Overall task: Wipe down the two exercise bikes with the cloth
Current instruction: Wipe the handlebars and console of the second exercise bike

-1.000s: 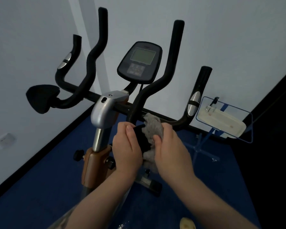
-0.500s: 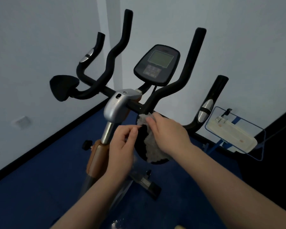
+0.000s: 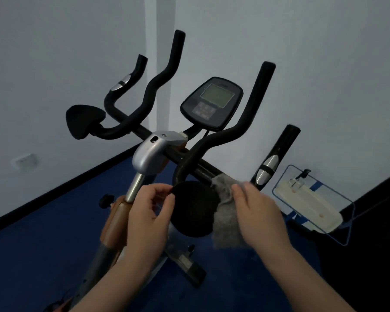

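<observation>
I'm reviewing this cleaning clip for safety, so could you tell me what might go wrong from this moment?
1. The right hand holds the grey cloth only at one edge, most of it hanging loose; it could slip from the grip or snag on the crossbar.
2. The left hand pinches just the rim of the black elbow pad; wiping pressure might swivel it out of the fingers.
3. The console cable runs close above; a wide wipe could tug it.

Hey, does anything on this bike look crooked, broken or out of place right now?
Nothing stands out. The bike looks intact, its screen undamaged. The left hand pinches the round black pad; the right hand holds the cloth beside it.
</observation>
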A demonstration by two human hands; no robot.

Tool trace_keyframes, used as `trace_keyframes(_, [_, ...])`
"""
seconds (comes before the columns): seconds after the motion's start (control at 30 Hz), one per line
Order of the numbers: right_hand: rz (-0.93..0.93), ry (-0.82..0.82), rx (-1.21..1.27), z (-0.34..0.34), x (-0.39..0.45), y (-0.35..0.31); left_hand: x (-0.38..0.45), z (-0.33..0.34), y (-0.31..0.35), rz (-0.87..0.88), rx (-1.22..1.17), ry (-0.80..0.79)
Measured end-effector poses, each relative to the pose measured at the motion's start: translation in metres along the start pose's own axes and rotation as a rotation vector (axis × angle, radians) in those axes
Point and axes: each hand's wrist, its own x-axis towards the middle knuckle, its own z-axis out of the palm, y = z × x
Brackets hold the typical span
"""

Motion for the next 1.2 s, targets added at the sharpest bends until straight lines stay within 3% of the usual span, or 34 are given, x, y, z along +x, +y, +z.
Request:
trace_keyframes(0.1, [-0.195,0.324,-0.065,-0.03,0.022,0.007,0.006,0.015,0.008,0.128,0.11,0.035])
trace_keyframes(0.17, [-0.374,0.359,-0.233,-0.035,0.036,0.009,0.013,0.029,0.015,0.237,0.231,0.062])
trace_keyframes(0.23, [-0.475,0.165,-0.423,-0.025,0.043,0.018,0.019,0.04,0.018,0.285,0.335,0.069])
trace_keyframes(0.3, [-0.533,-0.023,-0.454,-0.012,0.04,0.033,0.022,0.047,0.015,0.299,0.448,0.097])
trace_keyframes(0.43, [-0.563,-0.015,-0.54,0.009,0.051,0.027,0.017,0.052,0.005,0.33,0.51,0.18])
trace_keyframes(0.57, [-0.42,-0.269,-0.408,0.037,0.082,-0.001,0.016,0.053,0.002,0.307,0.5,0.21])
trace_keyframes(0.73, [-0.632,-0.279,-0.495,0.019,0.077,0.03,0.015,0.052,0.001,0.273,0.457,0.233])
trace_keyframes(0.9, [-0.416,-0.588,-0.241,0.032,0.112,0.0,0.015,0.054,0.0,0.272,0.416,0.268])
trace_keyframes(0.97, [-0.429,-0.549,-0.193,0.033,0.111,-0.001,0.015,0.054,0.001,0.263,0.426,0.286])
trace_keyframes(1.07, [-0.658,-0.299,-0.469,0.019,0.086,0.024,0.015,0.054,0.004,0.274,0.49,0.272])
trace_keyframes(1.2, [-0.966,-0.235,-0.619,-0.022,0.069,0.073,0.017,0.057,0.013,0.505,0.693,0.19])
